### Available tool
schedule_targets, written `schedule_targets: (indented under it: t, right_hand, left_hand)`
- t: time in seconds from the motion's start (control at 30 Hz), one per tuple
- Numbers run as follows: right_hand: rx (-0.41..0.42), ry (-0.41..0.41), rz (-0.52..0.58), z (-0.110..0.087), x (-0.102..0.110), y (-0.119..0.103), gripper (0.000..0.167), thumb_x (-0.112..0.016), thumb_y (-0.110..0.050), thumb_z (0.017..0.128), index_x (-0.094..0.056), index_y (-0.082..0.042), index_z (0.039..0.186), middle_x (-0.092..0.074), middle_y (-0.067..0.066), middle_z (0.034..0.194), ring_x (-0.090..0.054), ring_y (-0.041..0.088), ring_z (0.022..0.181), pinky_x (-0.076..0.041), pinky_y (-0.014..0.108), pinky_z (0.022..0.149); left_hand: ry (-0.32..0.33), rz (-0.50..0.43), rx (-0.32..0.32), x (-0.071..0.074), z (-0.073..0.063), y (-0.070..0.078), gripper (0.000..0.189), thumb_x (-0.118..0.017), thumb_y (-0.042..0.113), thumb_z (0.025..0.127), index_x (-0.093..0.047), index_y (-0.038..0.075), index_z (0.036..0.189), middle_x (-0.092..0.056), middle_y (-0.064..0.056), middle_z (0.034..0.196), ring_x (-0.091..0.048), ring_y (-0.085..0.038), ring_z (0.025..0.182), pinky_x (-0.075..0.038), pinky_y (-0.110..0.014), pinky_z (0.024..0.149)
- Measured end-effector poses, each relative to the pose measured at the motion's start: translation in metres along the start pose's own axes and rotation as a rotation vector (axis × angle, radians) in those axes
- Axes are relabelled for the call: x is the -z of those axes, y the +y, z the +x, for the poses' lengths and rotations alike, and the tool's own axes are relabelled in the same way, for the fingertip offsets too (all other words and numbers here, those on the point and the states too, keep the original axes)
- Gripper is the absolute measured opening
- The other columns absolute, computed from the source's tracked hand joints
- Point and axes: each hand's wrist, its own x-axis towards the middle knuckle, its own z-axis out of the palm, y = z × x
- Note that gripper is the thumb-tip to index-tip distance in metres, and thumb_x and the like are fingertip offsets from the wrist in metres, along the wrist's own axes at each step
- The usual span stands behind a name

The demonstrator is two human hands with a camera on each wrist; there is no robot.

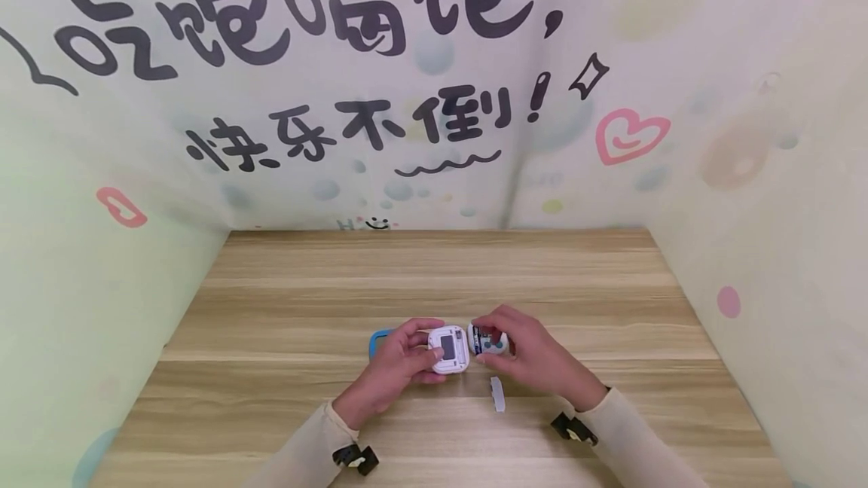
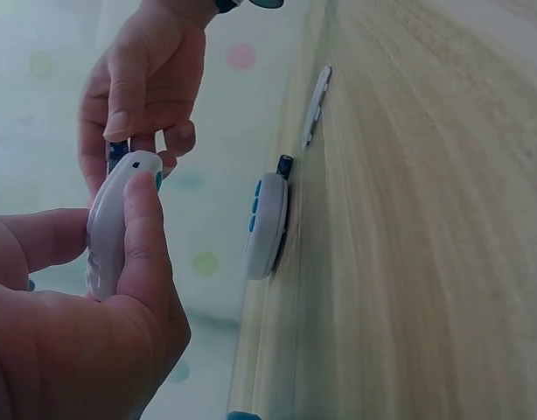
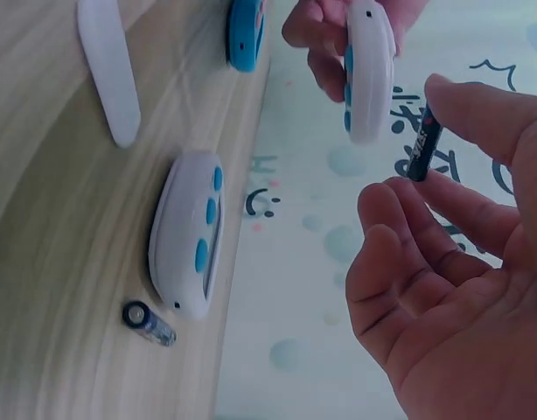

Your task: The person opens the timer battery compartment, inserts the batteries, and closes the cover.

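My left hand [image 1: 400, 364] grips a white rounded-square digital timer [image 1: 462, 356]. Its back faces up in the head view, showing a grey square and a battery slot; blue buttons show on its other side in the right wrist view. Between thumb and fingertips, my right hand [image 1: 532, 349] pinches a dark battery [image 3: 424, 150], slightly apart from the timer in the right wrist view. Under the right hand, a second white timer [image 3: 183, 232] with blue buttons lies on the table. A loose battery [image 3: 151, 325] is beside that timer.
A white battery cover [image 1: 498, 395] lies on the wooden table [image 1: 305, 285], nearer to me than the second timer. A blue device [image 1: 376, 343] is partly hidden behind my left hand. Printed walls [image 1: 434, 194] border the table's back and sides.
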Motion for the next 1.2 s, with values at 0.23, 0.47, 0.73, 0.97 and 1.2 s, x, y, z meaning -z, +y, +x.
schedule_targets:
  t: [0.23, 0.47, 0.73, 0.97, 1.2]
  right_hand:
    - [0.044, -0.005, -0.026, 0.000, -0.008, -0.009, 0.045, -0.087, -0.021, 0.089, -0.072, -0.012, 0.130, -0.066, 0.004, 0.112, -0.063, 0.018, 0.089, -0.060, 0.028, 0.061]
    - [0.012, -0.026, -0.038, -0.002, -0.015, -0.013, 0.044, -0.087, -0.024, 0.089, -0.073, -0.015, 0.130, -0.063, 0.004, 0.114, -0.063, 0.015, 0.092, -0.061, 0.029, 0.064]
    - [0.039, -0.021, -0.091, -0.005, -0.020, -0.014, 0.047, -0.087, -0.030, 0.089, -0.074, -0.012, 0.130, -0.059, -0.006, 0.120, -0.064, 0.019, 0.090, -0.060, 0.027, 0.067]
    - [0.041, -0.002, -0.090, -0.006, -0.023, -0.013, 0.045, -0.084, -0.035, 0.092, -0.073, -0.015, 0.130, -0.060, -0.006, 0.123, -0.061, 0.010, 0.089, -0.058, 0.023, 0.063]
    - [-0.003, -0.036, -0.020, -0.003, -0.023, -0.013, 0.055, -0.084, -0.028, 0.092, -0.064, -0.016, 0.141, -0.066, -0.003, 0.130, -0.070, 0.019, 0.098, -0.064, 0.028, 0.070]
  left_hand:
    - [-0.020, 0.001, -0.003, -0.002, -0.002, -0.001, 0.058, -0.069, 0.001, 0.100, -0.045, -0.001, 0.152, -0.062, -0.020, 0.130, -0.073, -0.024, 0.102, -0.069, -0.038, 0.084]
    - [-0.030, 0.009, -0.003, -0.004, -0.004, 0.000, 0.060, -0.068, 0.003, 0.101, -0.042, -0.002, 0.154, -0.061, -0.020, 0.130, -0.074, -0.024, 0.102, -0.069, -0.037, 0.084]
    - [-0.037, 0.012, -0.002, -0.003, -0.005, -0.001, 0.060, -0.068, 0.004, 0.102, -0.041, -0.002, 0.155, -0.061, -0.019, 0.130, -0.073, -0.023, 0.102, -0.069, -0.037, 0.085]
    - [-0.039, 0.011, -0.003, -0.003, -0.006, -0.001, 0.060, -0.068, 0.005, 0.102, -0.040, -0.002, 0.155, -0.061, -0.018, 0.129, -0.073, -0.022, 0.103, -0.069, -0.036, 0.083]
    - [-0.061, 0.014, 0.006, -0.005, -0.006, 0.002, 0.056, -0.066, 0.004, 0.103, -0.044, 0.000, 0.153, -0.061, -0.021, 0.133, -0.074, -0.023, 0.101, -0.069, -0.035, 0.085]
